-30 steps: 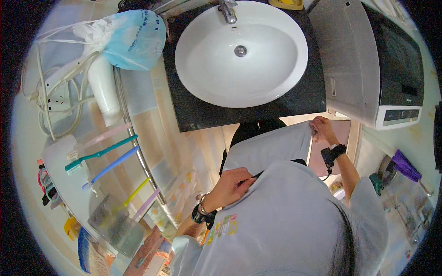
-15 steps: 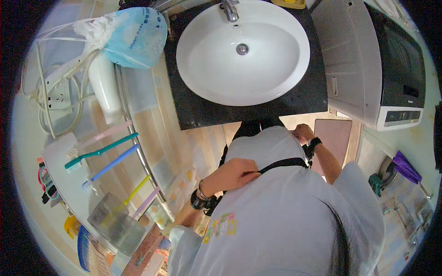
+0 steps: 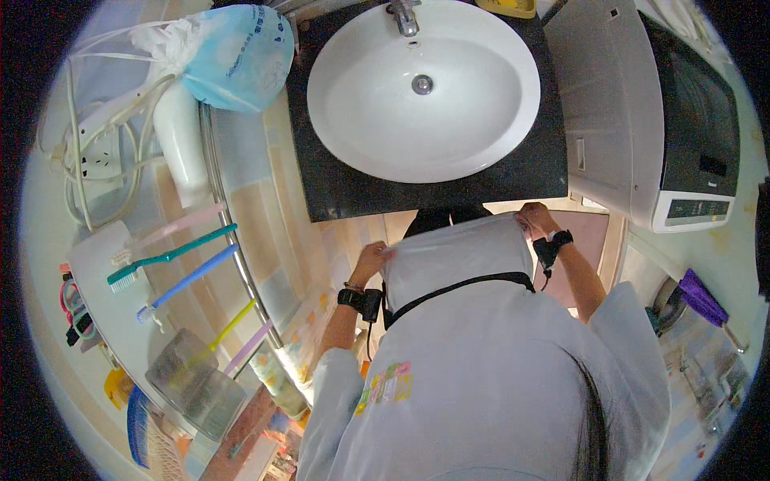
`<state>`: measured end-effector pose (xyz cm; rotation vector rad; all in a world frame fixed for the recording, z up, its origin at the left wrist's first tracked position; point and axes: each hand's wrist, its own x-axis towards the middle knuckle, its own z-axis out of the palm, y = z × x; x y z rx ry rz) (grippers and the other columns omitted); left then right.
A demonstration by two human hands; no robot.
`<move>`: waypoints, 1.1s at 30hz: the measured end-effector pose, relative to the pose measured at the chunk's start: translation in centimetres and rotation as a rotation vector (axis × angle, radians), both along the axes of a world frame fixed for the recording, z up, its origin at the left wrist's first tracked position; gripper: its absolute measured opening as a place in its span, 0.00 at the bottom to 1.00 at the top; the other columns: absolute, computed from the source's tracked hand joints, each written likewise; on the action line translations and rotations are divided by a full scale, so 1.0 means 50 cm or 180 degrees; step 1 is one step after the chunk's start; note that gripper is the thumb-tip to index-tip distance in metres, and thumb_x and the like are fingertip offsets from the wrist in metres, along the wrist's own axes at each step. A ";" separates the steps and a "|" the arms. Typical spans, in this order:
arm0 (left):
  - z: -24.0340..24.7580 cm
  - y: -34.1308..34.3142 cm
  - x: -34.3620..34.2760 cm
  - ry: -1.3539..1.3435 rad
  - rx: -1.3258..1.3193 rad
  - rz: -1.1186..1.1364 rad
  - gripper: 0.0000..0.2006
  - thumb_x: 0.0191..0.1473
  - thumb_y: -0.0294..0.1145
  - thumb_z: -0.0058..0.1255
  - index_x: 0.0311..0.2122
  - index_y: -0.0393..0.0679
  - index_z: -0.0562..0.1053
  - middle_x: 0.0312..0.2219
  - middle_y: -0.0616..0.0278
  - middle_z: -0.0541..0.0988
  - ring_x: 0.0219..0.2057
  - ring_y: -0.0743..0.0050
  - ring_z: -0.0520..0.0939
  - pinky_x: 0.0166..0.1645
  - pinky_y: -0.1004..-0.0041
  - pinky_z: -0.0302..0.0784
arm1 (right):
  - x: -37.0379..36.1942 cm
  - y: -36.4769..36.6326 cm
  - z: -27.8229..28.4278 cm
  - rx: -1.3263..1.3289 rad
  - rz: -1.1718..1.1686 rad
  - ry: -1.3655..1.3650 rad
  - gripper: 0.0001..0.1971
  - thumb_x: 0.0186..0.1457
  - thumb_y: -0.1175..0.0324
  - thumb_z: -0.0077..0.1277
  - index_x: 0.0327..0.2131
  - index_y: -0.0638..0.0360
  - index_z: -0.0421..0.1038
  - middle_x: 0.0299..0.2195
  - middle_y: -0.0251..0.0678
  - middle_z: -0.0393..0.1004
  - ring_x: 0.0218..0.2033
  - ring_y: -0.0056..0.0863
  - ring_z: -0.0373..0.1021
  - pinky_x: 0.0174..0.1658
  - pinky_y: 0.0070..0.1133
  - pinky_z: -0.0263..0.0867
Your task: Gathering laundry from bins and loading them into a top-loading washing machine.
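Note:
I have on a white T-shirt with a small colourful print on it. Its lower part is stretched out in front of me below a black strap around my waist. My left hand pinches the left corner of the shirt hem, fingers closed. At the right corner, my right hand is closed on the hem too, just in front of the counter edge. Each wrist carries a black band with a small device, and a thin bracelet circles the left wrist.
Ahead, a white oval sink with a chrome faucet sits in a black counter. A grey-and-black appliance stands to the right. On the left, a shelf with a metal rail bears several toothbrushes, near a white hair dryer and blue package.
My left hand has moved from the waist strap out to the left and forward, taking the shirt hem. The shirt front is now spread between both hands; my right hand has shifted slightly forward.

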<state>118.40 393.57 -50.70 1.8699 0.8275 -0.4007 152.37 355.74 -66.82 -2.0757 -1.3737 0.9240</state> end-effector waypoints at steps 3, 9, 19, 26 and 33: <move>-0.041 0.030 -0.076 0.0156 0.0986 0.0808 0.15 0.41 0.39 0.55 0.18 0.37 0.68 0.11 0.59 0.68 0.16 0.73 0.69 0.23 0.72 0.65 | -0.003 0.148 0.118 0.0885 0.1380 -0.0702 0.13 0.36 0.67 0.51 0.31 0.55 0.68 0.18 0.36 0.66 0.20 0.30 0.65 0.25 0.24 0.63; -0.168 -0.004 -0.142 0.0171 0.1708 0.0607 0.15 0.39 0.41 0.56 0.18 0.38 0.69 0.12 0.52 0.71 0.16 0.58 0.72 0.24 0.65 0.67 | 0.009 0.180 0.221 -0.0702 0.0103 0.1711 0.05 0.46 0.67 0.47 0.26 0.56 0.68 0.15 0.31 0.61 0.19 0.20 0.61 0.25 0.18 0.60; 0.144 -0.120 -0.152 -0.0598 -0.0530 0.0542 0.18 0.49 0.37 0.47 0.43 0.38 0.66 0.36 0.63 0.74 0.39 0.78 0.73 0.41 0.77 0.68 | 0.011 0.023 0.310 -0.1872 0.0505 0.1519 0.07 0.45 0.66 0.45 0.20 0.58 0.66 0.14 0.33 0.61 0.18 0.23 0.61 0.23 0.19 0.60; 0.239 -0.237 -0.284 0.0190 -0.1661 0.1025 0.18 0.48 0.37 0.47 0.43 0.38 0.67 0.36 0.63 0.74 0.38 0.77 0.73 0.41 0.77 0.68 | -0.035 0.013 0.316 -0.2139 0.0635 0.1251 0.06 0.42 0.66 0.46 0.20 0.57 0.67 0.15 0.35 0.63 0.19 0.27 0.62 0.24 0.21 0.61; 0.249 -0.304 -0.326 0.0474 -0.2209 0.1148 0.18 0.48 0.38 0.48 0.43 0.38 0.67 0.36 0.62 0.75 0.38 0.77 0.73 0.40 0.77 0.68 | -0.049 0.009 0.319 -0.2236 0.0820 0.1065 0.06 0.38 0.65 0.48 0.20 0.57 0.68 0.16 0.37 0.65 0.20 0.32 0.64 0.25 0.24 0.63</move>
